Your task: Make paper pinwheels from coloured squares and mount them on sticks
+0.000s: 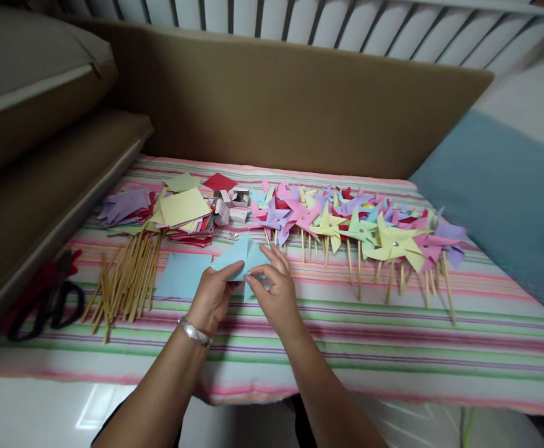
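A light blue paper pinwheel piece (pixel 237 252), partly folded, is held up between both hands above the striped cloth. My left hand (pixel 213 292) pinches its left side, thumb on top and fingers beneath. On its right side, my right hand (pixel 274 289) has thumb and forefinger pressed together near the paper's centre; whether a small pin sits between them cannot be made out. Just left of my left hand lies a flat light blue paper square (pixel 184 275). Tiny metal fasteners (pixel 234 236) lie behind the held paper.
Finished pinwheels (pixel 396 244) on sticks cover the right side. Left are thin wooden sticks (pixel 132 277), black-handled scissors (pixel 52 305), stacked coloured paper (pixel 185 208), cut purple pieces (pixel 125 206) and small white boxes (pixel 223 211). A brown board (pixel 290 106) stands behind; brown packages (pixel 52 180) border the left.
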A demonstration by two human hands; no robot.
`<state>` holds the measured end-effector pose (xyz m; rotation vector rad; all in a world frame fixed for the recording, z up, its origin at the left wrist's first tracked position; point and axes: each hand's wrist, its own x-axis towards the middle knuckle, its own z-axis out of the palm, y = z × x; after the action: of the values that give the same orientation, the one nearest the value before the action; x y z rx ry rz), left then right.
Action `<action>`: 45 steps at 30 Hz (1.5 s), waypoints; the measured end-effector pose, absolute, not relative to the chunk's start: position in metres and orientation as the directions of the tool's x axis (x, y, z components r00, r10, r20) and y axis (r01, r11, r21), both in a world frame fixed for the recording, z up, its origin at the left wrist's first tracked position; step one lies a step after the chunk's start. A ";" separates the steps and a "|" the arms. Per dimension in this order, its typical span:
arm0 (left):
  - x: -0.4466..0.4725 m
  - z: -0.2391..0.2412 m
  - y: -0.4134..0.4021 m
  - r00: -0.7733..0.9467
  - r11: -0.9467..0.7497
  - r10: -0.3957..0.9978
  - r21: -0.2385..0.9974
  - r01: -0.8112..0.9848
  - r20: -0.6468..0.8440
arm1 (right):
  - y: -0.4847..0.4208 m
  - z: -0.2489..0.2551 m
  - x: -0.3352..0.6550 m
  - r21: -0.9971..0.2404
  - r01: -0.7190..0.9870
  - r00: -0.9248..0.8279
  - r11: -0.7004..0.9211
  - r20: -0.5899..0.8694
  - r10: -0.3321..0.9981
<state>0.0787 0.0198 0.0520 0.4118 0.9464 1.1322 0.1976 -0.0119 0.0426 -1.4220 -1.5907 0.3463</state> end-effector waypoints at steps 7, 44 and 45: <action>0.081 0.051 0.018 0.098 0.396 0.904 0.724 -0.564 -0.417 | -0.009 0.043 0.197 -0.799 0.578 0.243 0.166 0.362 0.900; 0.076 0.046 0.017 0.149 0.363 0.928 0.919 -0.154 -0.342 | -0.005 0.049 0.223 -0.963 -0.106 0.007 -0.249 -0.251 0.968; 0.076 0.047 0.017 0.162 0.379 0.922 0.907 -0.186 -0.352 | -0.004 0.048 0.223 -0.963 -0.121 0.009 -0.240 -0.243 0.970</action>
<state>0.0760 0.0169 0.0467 0.8375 1.1200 0.9386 0.2235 -0.0044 0.0485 -1.3048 -0.9763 1.4219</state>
